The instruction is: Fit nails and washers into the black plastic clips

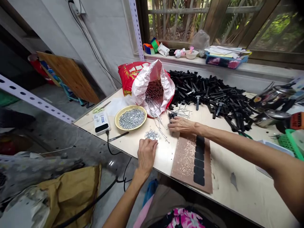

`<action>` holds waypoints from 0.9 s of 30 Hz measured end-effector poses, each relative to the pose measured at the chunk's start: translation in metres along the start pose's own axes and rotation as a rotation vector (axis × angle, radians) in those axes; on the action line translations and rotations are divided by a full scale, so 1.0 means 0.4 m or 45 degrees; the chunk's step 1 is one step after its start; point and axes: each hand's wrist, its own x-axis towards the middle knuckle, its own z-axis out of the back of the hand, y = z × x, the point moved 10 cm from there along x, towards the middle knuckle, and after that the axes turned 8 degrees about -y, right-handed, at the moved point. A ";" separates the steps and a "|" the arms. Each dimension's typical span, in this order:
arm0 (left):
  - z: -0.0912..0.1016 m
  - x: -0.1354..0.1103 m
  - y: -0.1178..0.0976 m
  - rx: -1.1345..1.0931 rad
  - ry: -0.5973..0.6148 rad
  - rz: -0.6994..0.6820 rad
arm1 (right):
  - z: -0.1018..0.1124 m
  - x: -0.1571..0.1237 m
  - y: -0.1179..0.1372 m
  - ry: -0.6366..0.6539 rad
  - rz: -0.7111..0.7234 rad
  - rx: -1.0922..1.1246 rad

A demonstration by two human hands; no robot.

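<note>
1. Overall, a pale wooden table (247,196) took up most of the working area and bore everything listed below.
2. Pile of black parts (209,91): spread along the back of the table, below the window sill.
3. Red bag (129,74): stood with its silvery mouth gaping toward the person; brown and silver nails showed inside, others spilled out in front.
4. Brown board (208,158): lay at the near edge, a column of black squares (199,162) along its right side and pale specks to their left.
5. Yellow bowl (117,122): sat left of the spilled nails, filled with small metal bits.
6. Right hand (179,125): beyond the board's far end, fingers curled in around a black piece (172,116), just right of the spilled nails.
7. Left hand (146,150): palm down near the table edge, fingers bent and close together, fingertips at a small heap of metal bits (152,135). Could not tell whether it had hold of any.
</note>
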 end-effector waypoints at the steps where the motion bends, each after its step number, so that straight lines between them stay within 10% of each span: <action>1: -0.020 0.010 -0.005 0.028 0.042 -0.020 | -0.001 0.002 -0.001 -0.005 0.005 0.012; 10: -0.139 0.057 -0.021 0.325 0.300 -0.235 | 0.056 0.015 -0.025 -0.283 -0.131 0.220; 19: -0.180 0.062 -0.065 0.425 0.396 -0.393 | 0.322 -0.047 -0.078 -1.032 -0.728 0.631; 27: -0.147 0.053 -0.031 0.313 0.324 -0.297 | 0.342 -0.183 -0.014 -1.058 -1.177 0.857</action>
